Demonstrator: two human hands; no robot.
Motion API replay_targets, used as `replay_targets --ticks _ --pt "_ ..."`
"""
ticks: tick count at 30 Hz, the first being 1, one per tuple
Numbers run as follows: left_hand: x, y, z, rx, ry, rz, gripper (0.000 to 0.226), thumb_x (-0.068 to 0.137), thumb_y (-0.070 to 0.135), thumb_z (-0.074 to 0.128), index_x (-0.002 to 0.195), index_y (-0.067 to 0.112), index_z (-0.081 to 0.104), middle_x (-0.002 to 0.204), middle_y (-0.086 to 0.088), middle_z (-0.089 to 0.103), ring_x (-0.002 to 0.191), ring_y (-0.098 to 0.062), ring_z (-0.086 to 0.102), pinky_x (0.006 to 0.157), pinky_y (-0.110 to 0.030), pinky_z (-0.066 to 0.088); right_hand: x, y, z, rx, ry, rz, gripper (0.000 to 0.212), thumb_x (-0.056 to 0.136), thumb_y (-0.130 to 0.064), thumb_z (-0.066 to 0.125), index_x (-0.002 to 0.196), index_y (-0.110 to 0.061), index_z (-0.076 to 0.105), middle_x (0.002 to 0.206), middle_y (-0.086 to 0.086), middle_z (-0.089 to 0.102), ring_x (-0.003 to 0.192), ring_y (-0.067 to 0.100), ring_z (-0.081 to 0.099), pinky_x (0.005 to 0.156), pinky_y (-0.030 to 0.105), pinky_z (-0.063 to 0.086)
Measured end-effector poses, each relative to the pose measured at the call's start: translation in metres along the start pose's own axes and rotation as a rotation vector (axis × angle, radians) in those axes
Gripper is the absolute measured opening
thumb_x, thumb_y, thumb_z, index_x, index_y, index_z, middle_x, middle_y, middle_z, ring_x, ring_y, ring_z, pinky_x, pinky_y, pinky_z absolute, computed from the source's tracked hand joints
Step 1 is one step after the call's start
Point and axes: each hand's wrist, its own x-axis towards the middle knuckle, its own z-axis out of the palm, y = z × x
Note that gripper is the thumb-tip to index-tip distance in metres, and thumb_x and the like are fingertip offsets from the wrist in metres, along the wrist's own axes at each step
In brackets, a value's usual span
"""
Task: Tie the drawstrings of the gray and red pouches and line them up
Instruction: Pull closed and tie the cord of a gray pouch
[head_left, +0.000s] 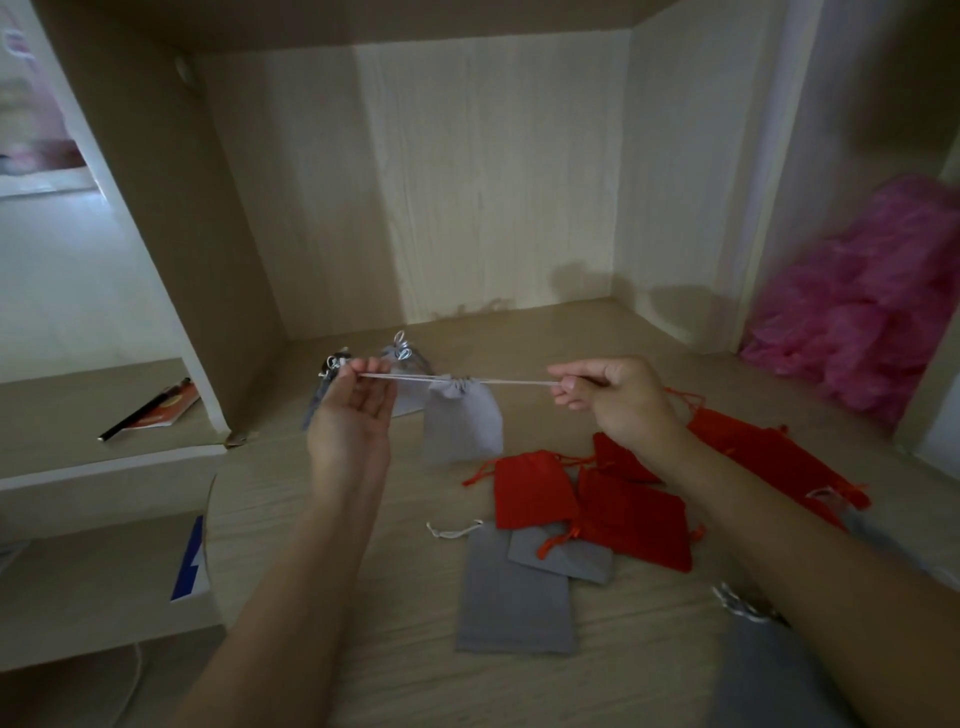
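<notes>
Pinches one end of the pale drawstring (415, 376) between thumb and fingertips of the left hand (348, 410), palm turned toward the camera. Grips the other end in the curled fingers of the right hand (613, 400), knuckles up. Pulled taut and roughly level between both hands, with the gray pouch (462, 426) hanging from the middle, mouth cinched, lifted off the wooden surface (363, 649).

Behind the left hand, toward the back wall: a bow-topped gray pouch (402, 364), silvery loops on top, and a dark gray pouch (318, 397), mostly hidden by the fingers.

Below and right of the held pouch: red pouches (535, 491) lying flat, overlapping, cords loose, some partly covered by the right forearm. Nearer the camera: flat gray pouches (514, 597), two of them, the smaller overlapping the larger's top right corner, with a red cord end lying across the smaller. At bottom right, a large gray pouch (769, 675) with silvery cord, partly under the right forearm.

At far right, a pink ruffled heap (872, 312). On the left shelf, a booklet (166, 410) with a dark pen across it.
</notes>
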Motion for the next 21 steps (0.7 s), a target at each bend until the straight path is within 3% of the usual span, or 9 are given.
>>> replay_targets --ticks 4,9,11,14,18,21 --pt "0.006 0.007 -0.005 -0.130 0.088 0.033 0.021 0.097 0.008 0.045 0.081 0.011 0.058 0.075 0.000 0.066 0.082 -0.012 0.064 0.092 -0.030 0.051 0.000 -0.008 0.002 -0.030 -0.037 -0.062 0.027 0.091 0.008 0.051 0.107 -0.006 0.067 0.074 0.000 0.067 0.059 -0.002 0.065 0.061 0.009 0.049" --pt "0.004 0.009 -0.006 -0.191 0.046 0.010 0.032 0.099 0.011 0.043 0.071 0.011 0.060 0.060 0.002 0.062 0.059 -0.008 0.063 0.075 -0.027 0.055 -0.004 -0.015 0.007 0.012 -0.060 -0.088 0.027 0.089 0.008 0.054 0.096 -0.014 0.067 0.076 0.005 0.068 0.060 0.000 0.066 0.061 0.011 0.049" --pt "0.000 0.007 -0.002 -0.040 -0.014 -0.019 0.031 0.098 0.013 0.044 0.073 0.014 0.061 0.053 0.007 0.054 0.047 -0.003 0.053 0.059 -0.018 0.052 -0.004 -0.021 0.003 0.042 -0.075 -0.091 0.023 0.087 0.006 0.059 0.094 -0.015 0.066 0.078 0.007 0.069 0.060 0.001 0.066 0.059 0.012 0.050" --pt "-0.011 -0.002 0.009 0.344 -0.184 -0.121 0.021 0.097 0.017 0.045 0.084 0.011 0.060 0.047 0.011 0.043 0.035 -0.001 0.035 0.040 -0.010 0.037 -0.008 -0.031 0.003 0.029 -0.117 -0.120 0.019 0.080 -0.004 0.071 0.089 -0.020 0.068 0.072 -0.004 0.072 0.060 0.001 0.064 0.057 0.012 0.047" --pt "-0.026 -0.010 0.011 0.699 -0.398 -0.276 0.024 0.081 0.027 0.059 0.086 0.005 0.066 0.047 0.008 0.034 0.035 -0.001 0.024 0.037 -0.013 0.027 -0.017 -0.042 0.016 -0.020 -0.183 -0.218 0.013 0.076 -0.010 0.077 0.084 -0.020 0.073 0.080 -0.002 0.074 0.072 0.001 0.065 0.071 0.013 0.047" --pt "-0.035 -0.014 0.014 0.780 -0.532 -0.360 0.023 0.075 0.024 0.060 0.080 0.004 0.071 0.048 0.004 0.033 0.037 -0.003 0.023 0.037 -0.014 0.024 -0.024 -0.045 0.024 0.004 -0.208 -0.260 0.011 0.077 -0.007 0.075 0.084 -0.015 0.074 0.075 0.004 0.074 0.068 0.007 0.067 0.070 0.013 0.047"
